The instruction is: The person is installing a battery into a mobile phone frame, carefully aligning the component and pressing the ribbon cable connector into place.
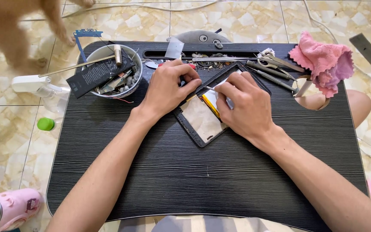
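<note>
Forearms reach across the black wood-grain tabletop (pixel 194 180): left hand (pixel 166 88) pins the opened black-framed phone (pixel 202 120) steady while right hand (pixel 243 107) pinches a thin metal tool (pixel 211 89) into it.

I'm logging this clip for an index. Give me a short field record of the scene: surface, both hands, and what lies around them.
Surface: black lap desk on a tiled floor
Left hand: steadies the opened black device frame
Right hand: on the frame, pinching a thin metal tool
Left of hands: white bowl holding scrap parts
Right of hands: pink cloth, metal tools
Far left: cat
</note>
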